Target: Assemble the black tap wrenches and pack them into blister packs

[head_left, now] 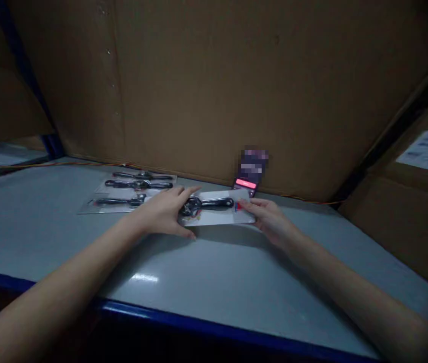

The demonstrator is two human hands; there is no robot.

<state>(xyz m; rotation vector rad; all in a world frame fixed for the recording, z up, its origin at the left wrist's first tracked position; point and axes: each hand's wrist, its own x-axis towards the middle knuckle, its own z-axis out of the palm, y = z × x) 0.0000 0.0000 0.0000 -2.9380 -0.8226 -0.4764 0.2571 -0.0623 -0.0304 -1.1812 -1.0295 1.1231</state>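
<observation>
From here, several packaged tools (pixel 138 185) lie on the left of the worktop (pixel 255 277). Next, the left hand (pixel 163 209) spreads its grip wide around one end of a carded tool (pixel 216 203); I can't tell whether it presses. Behind stands a phone (pixel 250 174); the right hand's (pixel 272 219) grip pinches the card's right end.

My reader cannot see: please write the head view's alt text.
The right hand grips one end of a packaged tool, the left hand at its other end, above a grey table. Similar packages lie to the left; a lit phone stands behind.
</observation>
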